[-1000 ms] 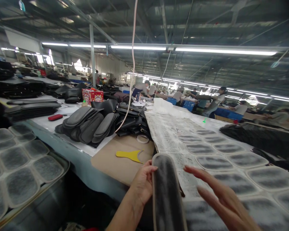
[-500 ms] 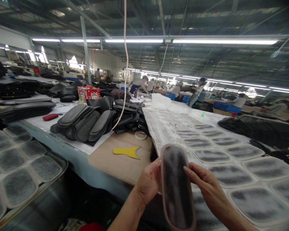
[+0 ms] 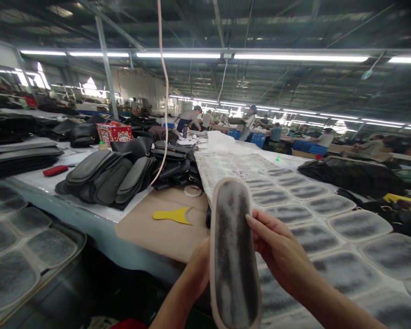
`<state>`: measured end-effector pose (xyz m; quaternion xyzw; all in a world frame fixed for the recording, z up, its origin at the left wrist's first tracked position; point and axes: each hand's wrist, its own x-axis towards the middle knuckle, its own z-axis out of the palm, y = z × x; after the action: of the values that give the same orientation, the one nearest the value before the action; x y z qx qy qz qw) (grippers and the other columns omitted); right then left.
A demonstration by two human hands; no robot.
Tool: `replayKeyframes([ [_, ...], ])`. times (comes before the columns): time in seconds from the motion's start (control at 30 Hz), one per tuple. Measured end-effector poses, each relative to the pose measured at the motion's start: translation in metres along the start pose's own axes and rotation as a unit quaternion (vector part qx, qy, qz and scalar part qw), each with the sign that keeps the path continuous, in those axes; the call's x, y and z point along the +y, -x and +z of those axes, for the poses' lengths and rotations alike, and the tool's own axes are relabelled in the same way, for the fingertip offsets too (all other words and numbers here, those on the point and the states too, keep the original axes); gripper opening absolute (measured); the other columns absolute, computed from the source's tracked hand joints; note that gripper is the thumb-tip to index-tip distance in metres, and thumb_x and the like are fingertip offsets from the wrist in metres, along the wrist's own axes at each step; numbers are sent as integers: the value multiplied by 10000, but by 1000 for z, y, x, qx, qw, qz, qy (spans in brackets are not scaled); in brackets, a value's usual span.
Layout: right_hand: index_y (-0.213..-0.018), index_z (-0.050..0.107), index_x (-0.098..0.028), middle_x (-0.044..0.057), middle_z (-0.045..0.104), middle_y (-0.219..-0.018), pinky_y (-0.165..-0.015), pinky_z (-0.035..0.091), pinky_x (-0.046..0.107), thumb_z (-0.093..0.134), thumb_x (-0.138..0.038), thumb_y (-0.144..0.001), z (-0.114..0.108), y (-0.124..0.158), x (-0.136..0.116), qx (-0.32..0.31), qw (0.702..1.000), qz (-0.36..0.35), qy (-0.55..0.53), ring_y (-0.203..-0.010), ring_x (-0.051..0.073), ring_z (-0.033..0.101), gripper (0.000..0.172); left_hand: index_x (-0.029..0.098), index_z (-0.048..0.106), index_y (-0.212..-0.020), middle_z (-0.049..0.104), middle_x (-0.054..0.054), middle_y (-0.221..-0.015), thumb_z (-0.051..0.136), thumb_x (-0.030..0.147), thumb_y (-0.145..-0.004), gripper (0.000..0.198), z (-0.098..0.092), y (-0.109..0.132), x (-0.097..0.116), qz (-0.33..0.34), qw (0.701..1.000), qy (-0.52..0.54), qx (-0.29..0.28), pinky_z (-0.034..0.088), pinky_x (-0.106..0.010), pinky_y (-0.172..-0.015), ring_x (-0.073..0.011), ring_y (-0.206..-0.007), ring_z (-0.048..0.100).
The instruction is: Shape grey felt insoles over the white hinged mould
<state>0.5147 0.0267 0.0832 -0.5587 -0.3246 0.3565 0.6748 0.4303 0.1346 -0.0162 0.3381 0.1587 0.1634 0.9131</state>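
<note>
A long oval pad (image 3: 233, 256), grey and streaky with a pale rim, stands upright in front of me, lifted above the table. My left hand (image 3: 197, 269) grips it from behind on its left side; most of its fingers are hidden by the pad. My right hand (image 3: 281, 253) pinches the pad's right edge with thumb and fingers. Behind the pad, several similar glued pads (image 3: 359, 225) lie in rows on a printed paper sheet (image 3: 226, 167) over the table.
A yellow cut piece (image 3: 173, 214) lies on brown cardboard (image 3: 147, 228). Stacks of dark oval pieces (image 3: 106, 176) and black bags (image 3: 178, 160) fill the left table. More grey pads sit on a tray (image 3: 23, 242) at lower left. A cord (image 3: 165, 91) hangs down. Other people work at far tables.
The pad has risen from near the table to upright in front of me. My right hand went from open beside it to gripping its right edge. The view shifted right.
</note>
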Motion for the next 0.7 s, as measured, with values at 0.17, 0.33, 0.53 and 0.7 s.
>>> replayKeyframes([
  [0.17,-833,554,-209,-67,452,-560,-324,266,179,610,-530,-861,28,-21,20,-56,996,73,14,-385,74,358,326,13,687,-1114,727,-209,-987,586,619,-811,684,-12,45,24,-61,990,90,-91,530,-401,-833,-307,-892,688],
  [0.33,-736,586,-177,-29,525,-609,-479,424,215,687,-559,-784,58,-39,40,-80,994,52,60,-526,105,486,398,66,676,-1142,719,-173,-1075,551,700,-812,726,-40,85,39,12,985,167,-44,518,-393,-889,-311,-1039,660],
  [0.53,-742,643,-165,-24,563,-629,-614,474,279,717,-604,-730,114,-50,59,-164,982,71,62,-600,143,551,445,93,723,-969,751,-129,-896,836,317,-681,382,-71,126,49,85,986,115,88,523,-326,-867,-262,-874,712],
  [0.7,-832,681,-190,-14,625,-677,-643,487,287,685,-559,-783,161,-46,81,-245,963,109,30,-645,167,586,373,53,732,-921,741,-146,-775,874,307,-604,431,-100,152,50,146,973,103,146,546,-356,-797,-298,-783,722],
])
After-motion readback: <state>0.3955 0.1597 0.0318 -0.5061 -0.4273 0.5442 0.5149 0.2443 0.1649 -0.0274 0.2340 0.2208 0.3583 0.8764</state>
